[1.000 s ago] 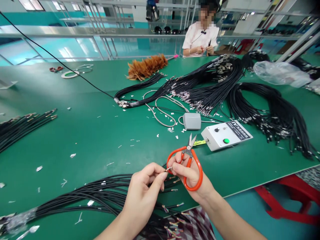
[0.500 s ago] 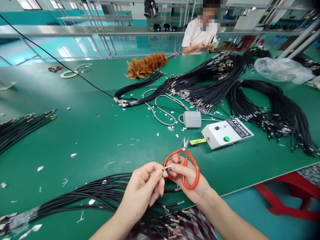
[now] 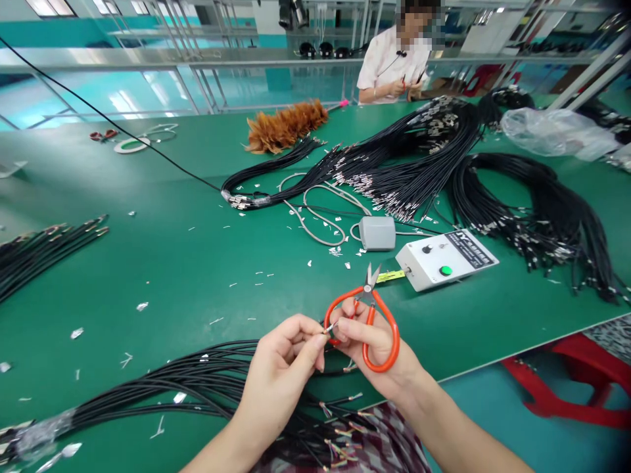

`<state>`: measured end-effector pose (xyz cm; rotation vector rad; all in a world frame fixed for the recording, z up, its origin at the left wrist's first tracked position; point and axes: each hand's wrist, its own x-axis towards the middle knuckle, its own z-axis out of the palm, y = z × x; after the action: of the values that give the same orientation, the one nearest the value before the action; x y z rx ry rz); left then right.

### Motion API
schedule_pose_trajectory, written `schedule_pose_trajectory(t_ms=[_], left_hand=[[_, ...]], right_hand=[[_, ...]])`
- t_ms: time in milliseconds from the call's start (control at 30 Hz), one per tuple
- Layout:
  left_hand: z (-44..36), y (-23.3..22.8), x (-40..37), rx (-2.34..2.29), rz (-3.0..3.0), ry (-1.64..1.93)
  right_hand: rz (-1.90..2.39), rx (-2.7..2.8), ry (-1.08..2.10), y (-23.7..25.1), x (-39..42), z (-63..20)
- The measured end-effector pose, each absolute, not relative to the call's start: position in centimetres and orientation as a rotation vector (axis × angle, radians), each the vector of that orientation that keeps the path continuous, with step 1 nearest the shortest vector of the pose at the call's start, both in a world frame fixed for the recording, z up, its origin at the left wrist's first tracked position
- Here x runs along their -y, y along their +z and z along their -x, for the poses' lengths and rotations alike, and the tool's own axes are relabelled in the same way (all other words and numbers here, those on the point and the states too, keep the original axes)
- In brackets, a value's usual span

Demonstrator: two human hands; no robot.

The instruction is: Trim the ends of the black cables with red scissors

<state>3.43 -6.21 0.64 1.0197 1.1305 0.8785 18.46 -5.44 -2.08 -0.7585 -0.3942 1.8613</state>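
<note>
My left hand (image 3: 283, 368) pinches the stripped end of a thin black cable (image 3: 329, 326) between thumb and forefinger. My right hand (image 3: 374, 351) meets it there, fingertips on the same wire tip, with orange-handled scissors (image 3: 367, 315) looped over its fingers and the short blades pointing away, slightly apart. Below both hands a bundle of black cables (image 3: 162, 387) lies along the near edge of the green table (image 3: 187, 263), its coloured wire ends fanned out near my lap.
A white control box (image 3: 446, 259) with a green button and a grey pedal unit (image 3: 377, 233) sit just beyond the scissors. Large black cable bundles (image 3: 517, 203) fill the right and back. A feather duster (image 3: 286, 128) lies farther back. Another person (image 3: 394, 66) works across the table. Metal scraps litter the surface.
Both hands stayed together on the wire tip with small shifts. The scissor blades, nearly closed half a second ago, are slightly apart again. The view drifted a little.
</note>
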Motion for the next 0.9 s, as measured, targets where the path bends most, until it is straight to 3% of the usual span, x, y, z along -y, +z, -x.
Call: schedule_pose_trajectory(t_ms=[233,900], left_hand=[[-3.8,0.5,6.5,-1.135,-0.893,0.885],[-3.2,1.1,6.1,-1.149,-0.94,0.833]], right_hand=[[0.802,0.314,1.878,-2.4,5.9,-17.7],[1.014,1.022,1.49,0.3,4.6,-18.9]])
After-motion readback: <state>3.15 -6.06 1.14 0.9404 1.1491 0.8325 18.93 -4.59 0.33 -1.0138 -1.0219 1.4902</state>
